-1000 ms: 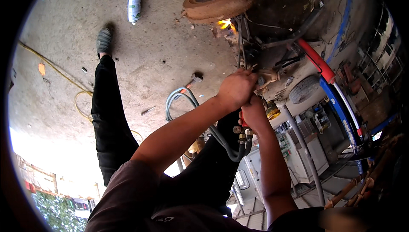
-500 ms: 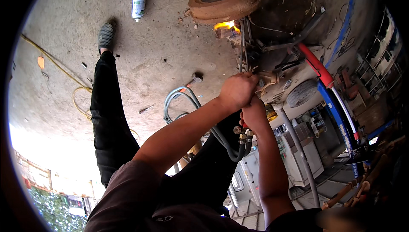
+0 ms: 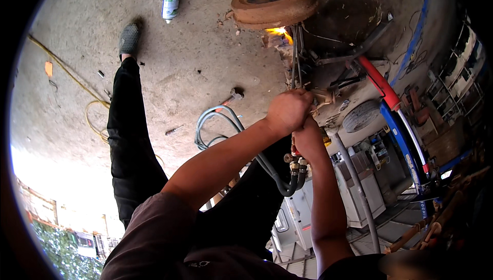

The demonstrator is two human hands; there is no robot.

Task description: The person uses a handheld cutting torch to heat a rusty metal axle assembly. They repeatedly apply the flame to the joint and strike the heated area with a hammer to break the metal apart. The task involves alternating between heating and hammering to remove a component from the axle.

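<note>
A gas torch [image 3: 296, 64] with thin metal tubes runs away from my hands toward a rusty brake drum [image 3: 275, 12]. My left hand [image 3: 290, 109] is closed round its front part. Just behind it, my right hand [image 3: 309, 138] grips the torch handle, whose brass fittings [image 3: 294, 167] show below the fingers. From these fittings two dark hoses [image 3: 280, 183] bend back toward the left. A yellow-orange flame [image 3: 280, 32] burns under the near edge of the drum, and the torch tip is hard to make out there.
A hammer [image 3: 236, 94] lies near the coiled hose [image 3: 205, 120] on the concrete floor. A spray can [image 3: 172, 1] lies far left. At right are a red and blue jack-like machine [image 3: 380, 83], a tire [image 3: 361, 115] and a slanting metal pole [image 3: 358, 187]. My left foot [image 3: 130, 39] is stretched forward.
The view has shifted slightly, so the drum and flame sit a little further right and lower. Both hands keep their grip, and the flame's shape has changed a little.
</note>
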